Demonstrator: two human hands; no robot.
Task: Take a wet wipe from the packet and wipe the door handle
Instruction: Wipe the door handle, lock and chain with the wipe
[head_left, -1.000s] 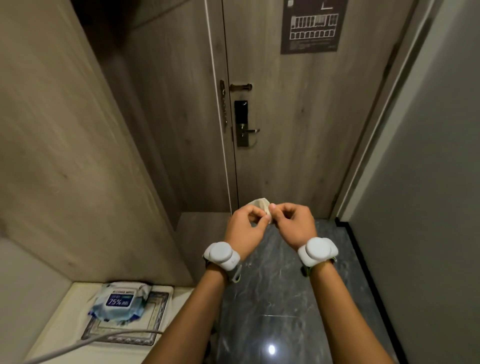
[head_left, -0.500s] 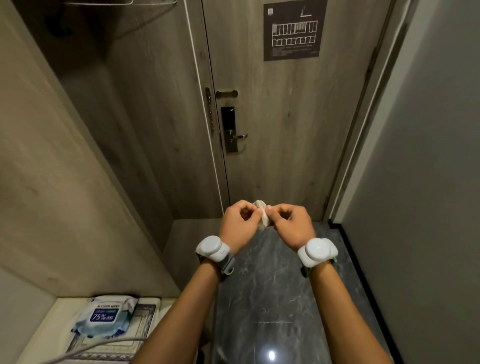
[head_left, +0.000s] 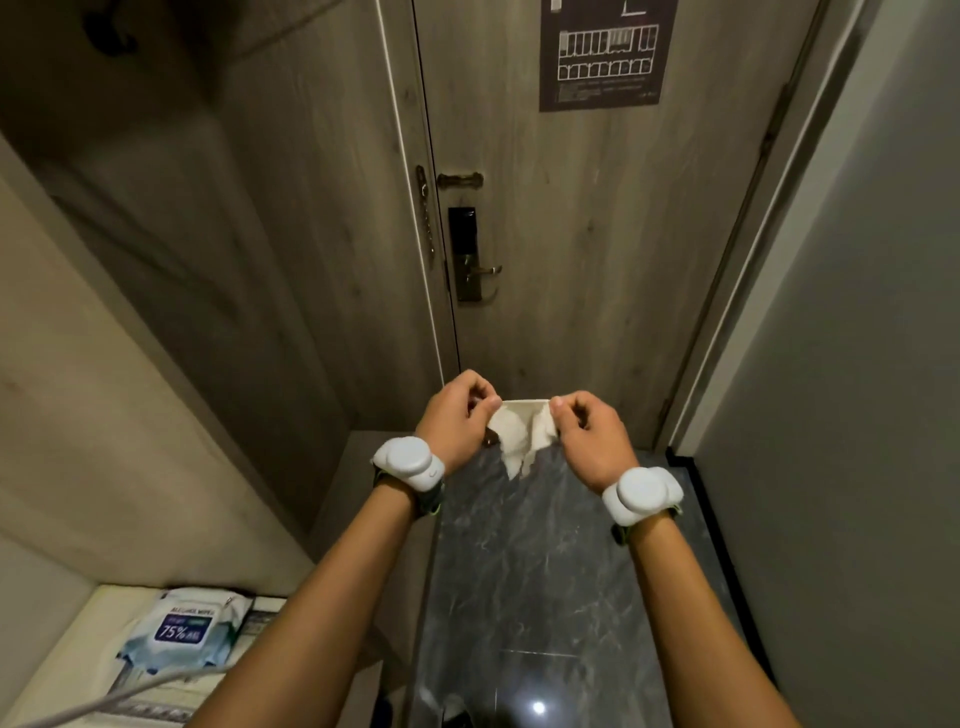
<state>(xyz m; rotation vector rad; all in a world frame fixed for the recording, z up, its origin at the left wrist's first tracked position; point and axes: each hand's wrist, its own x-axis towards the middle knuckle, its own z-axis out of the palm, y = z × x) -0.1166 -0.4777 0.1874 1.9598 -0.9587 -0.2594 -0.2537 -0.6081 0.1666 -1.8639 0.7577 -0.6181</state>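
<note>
The left hand (head_left: 457, 421) and right hand (head_left: 592, 441), bunched together half a second ago, have drawn apart, each pinching a top corner of the wet wipe (head_left: 522, 434), now partly unfolded below the door handle (head_left: 485, 270). The packet (head_left: 179, 631) lies on the counter (head_left: 67, 670).

Small print on the wipe packet (head_left: 179, 626) unreadable apart from "75%", its lower right corner covered by the left forearm. Diagram and lettering on the dark door sign (head_left: 605, 57) too small to make out, top cut off by the frame edge. Fingertips of both hands curled out of sight behind the wet wipe (head_left: 522, 434).
</note>
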